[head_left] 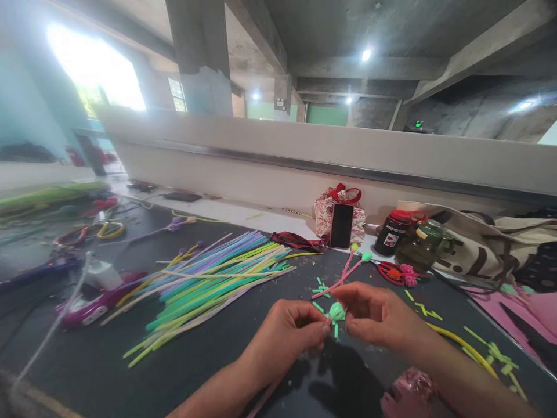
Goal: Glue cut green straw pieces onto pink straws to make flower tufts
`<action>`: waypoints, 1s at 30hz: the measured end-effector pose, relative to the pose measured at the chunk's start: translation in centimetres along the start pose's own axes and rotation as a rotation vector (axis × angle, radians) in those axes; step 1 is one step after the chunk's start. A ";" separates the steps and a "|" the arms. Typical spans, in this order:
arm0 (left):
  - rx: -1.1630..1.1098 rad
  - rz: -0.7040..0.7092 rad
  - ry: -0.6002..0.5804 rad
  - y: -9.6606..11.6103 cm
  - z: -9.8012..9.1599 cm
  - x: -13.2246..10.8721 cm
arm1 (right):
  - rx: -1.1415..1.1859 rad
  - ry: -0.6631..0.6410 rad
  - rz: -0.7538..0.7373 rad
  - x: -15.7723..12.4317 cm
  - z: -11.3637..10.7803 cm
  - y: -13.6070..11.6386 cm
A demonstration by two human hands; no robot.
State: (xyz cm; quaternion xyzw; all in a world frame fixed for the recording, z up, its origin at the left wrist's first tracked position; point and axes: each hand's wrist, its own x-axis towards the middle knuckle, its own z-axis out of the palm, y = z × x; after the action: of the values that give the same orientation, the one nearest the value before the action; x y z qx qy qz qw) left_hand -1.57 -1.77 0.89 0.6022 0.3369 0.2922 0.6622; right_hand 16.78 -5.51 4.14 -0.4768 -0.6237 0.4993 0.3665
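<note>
Both my hands meet low in the middle over a dark table (108,360). My left hand (285,334) and my right hand (374,313) each pinch a small green ball-like craft piece (336,313) between their fingertips, and a short green stub hangs below it. A pink stem with a green tip (343,276) lies just beyond my fingers. Small green cut bits (321,288) are scattered beside it.
A big fan of coloured thin sticks (209,281) lies to the left. Behind stand a phone (342,225) against a patterned bag, two jars (407,235), red scissors (391,271) and a cloth bag (487,238). A yellow tube (461,339) curves at right. A glue gun (93,299) lies far left.
</note>
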 end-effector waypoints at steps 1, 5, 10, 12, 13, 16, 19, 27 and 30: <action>0.023 0.001 0.000 0.0 0.0 0.0 | 0.013 -0.012 -0.002 0.1 0.0 0.2; 0.055 -0.001 -0.032 0.1 0.0 -0.2 | 0.019 -0.035 -0.004 0.5 0.1 0.6; 0.021 -0.056 -0.078 0.3 -0.1 -0.2 | -0.114 0.001 -0.020 0.6 0.1 0.1; 0.028 -0.053 -0.090 0.3 -0.2 -0.2 | -0.140 -0.001 -0.033 0.5 0.1 -0.1; 0.033 -0.048 -0.093 0.3 -0.3 -0.1 | -0.143 -0.002 -0.036 0.5 0.1 -0.2; 0.044 -0.036 -0.083 0.2 -0.3 -0.2 | -0.174 -0.004 -0.042 0.5 0.1 -0.3; 0.052 -0.033 -0.067 0.2 -0.1 -0.2 | -0.223 0.009 -0.059 0.7 0.2 -0.1; -0.089 -0.020 -0.012 0.6 -0.4 -0.2 | -0.110 0.010 0.000 0.3 -0.4 -0.8; -0.323 -0.078 0.025 1.6 -0.9 -0.7 | -0.060 0.142 -0.003 -0.2 -1.4 -1.3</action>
State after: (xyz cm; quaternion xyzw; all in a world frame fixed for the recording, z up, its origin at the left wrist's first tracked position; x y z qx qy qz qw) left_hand -2.71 -1.60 2.55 0.4708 0.3169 0.3238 0.7571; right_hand 17.81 -5.39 5.71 -0.5208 -0.6114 0.4450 0.3961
